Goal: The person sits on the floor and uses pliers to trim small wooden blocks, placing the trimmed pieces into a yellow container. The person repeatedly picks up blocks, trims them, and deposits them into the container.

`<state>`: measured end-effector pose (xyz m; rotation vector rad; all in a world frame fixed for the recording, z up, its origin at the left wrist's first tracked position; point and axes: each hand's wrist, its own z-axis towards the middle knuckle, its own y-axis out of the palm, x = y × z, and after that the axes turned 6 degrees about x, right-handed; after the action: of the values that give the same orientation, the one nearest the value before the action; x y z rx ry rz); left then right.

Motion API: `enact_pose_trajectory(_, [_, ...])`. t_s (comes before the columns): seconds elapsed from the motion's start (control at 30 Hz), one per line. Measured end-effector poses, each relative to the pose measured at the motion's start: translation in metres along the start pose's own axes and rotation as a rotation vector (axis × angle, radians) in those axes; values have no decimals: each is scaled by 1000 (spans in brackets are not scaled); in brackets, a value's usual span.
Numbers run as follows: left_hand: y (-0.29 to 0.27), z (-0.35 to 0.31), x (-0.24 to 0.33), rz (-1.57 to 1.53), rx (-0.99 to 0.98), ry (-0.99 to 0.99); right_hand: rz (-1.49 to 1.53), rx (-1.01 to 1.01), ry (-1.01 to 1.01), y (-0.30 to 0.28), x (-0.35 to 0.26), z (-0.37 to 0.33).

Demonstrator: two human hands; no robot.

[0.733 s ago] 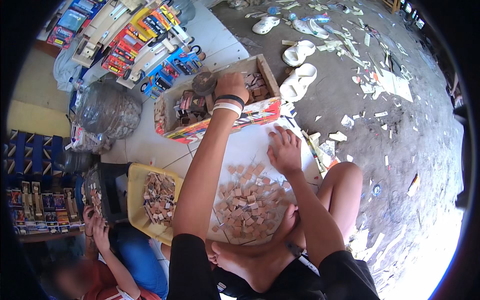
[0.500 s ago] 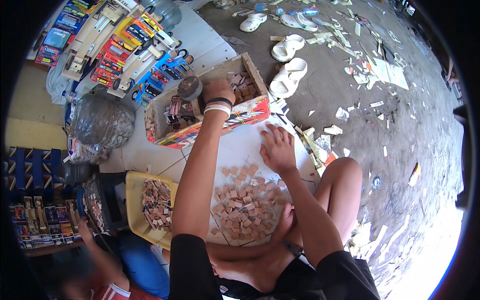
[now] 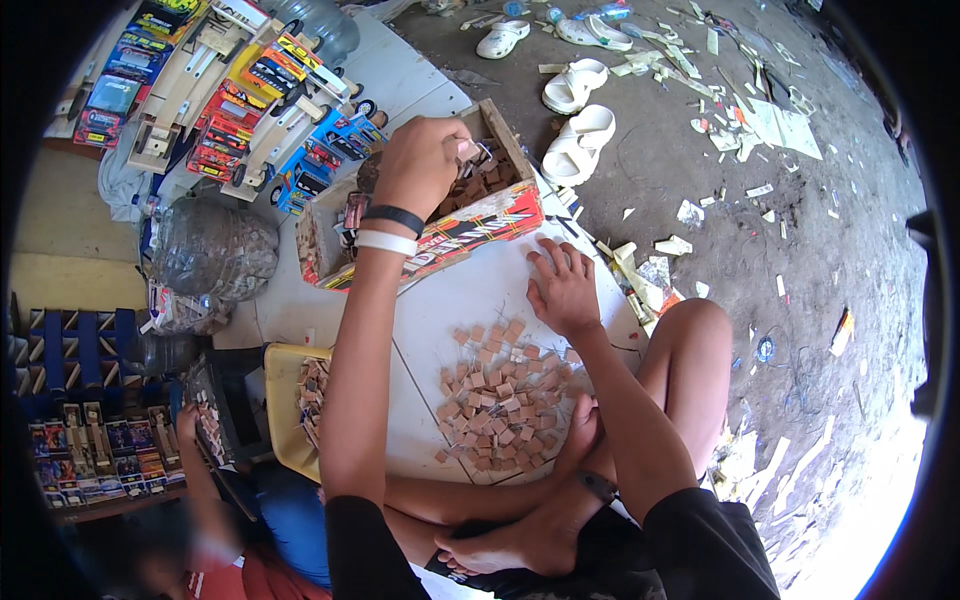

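Note:
My left hand [image 3: 420, 165], with a black and a white band at its wrist, is raised over the wooden box [image 3: 480, 228]. Its fingers pinch a small square wooden piece [image 3: 467, 150]. Loose brown wooden pieces [image 3: 490, 180] fill the right part of that box, whose near side is printed red and yellow. Fingers spread, my right hand [image 3: 565, 290] rests on the white tiles holding nothing. Below it lies a pile of small wooden squares [image 3: 495, 405], with thin wire-like bits among them.
A yellow tub [image 3: 285, 425] of similar pieces stands left of my left forearm. Toy trucks [image 3: 230, 130] line the upper left. White clogs [image 3: 580, 140] and scattered scraps lie on the dark ground to the right. Another person's arm [image 3: 200, 480] works at lower left.
My left hand has risen out of the box and shifted slightly left, now with a small wooden piece in its fingers. My right hand stays on the tiles.

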<state>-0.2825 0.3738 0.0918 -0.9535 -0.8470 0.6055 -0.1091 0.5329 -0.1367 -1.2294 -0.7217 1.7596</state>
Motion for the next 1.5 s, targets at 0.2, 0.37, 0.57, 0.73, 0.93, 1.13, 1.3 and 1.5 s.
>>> enact_pose_trajectory(0.2, [7, 24, 16, 81, -100, 276, 10, 2, -1, -1, -1, 0])
enact_pose_trajectory(0.37, [20, 19, 16, -90, 83, 351, 19, -10, 11, 0, 0, 0])
enact_pose_trajectory(0.57, [40, -7, 5, -66, 216, 347, 29, 3, 13, 0, 0, 0])
enact_pose_trajectory(0.73, [42, -19, -9, -96, 235, 307, 0, 9, -2, -1, 0, 0])
enact_pose_trajectory(0.93, [39, -25, -22, -199, 251, -37, 0, 28, -9, 1, 0, 1])
enact_pose_trajectory(1.13, [20, -25, -35, -841, -76, -597, 0, 13, -9, 0, 0, 0])
enact_pose_trajectory(1.3, [16, -39, -11, 12, -49, -247, -29, -14, 0, 1, 0, 0])
enact_pose_trajectory(1.5, [6, -122, 20, -90, 259, -60, -7, 31, -19, 5, 2, -1])
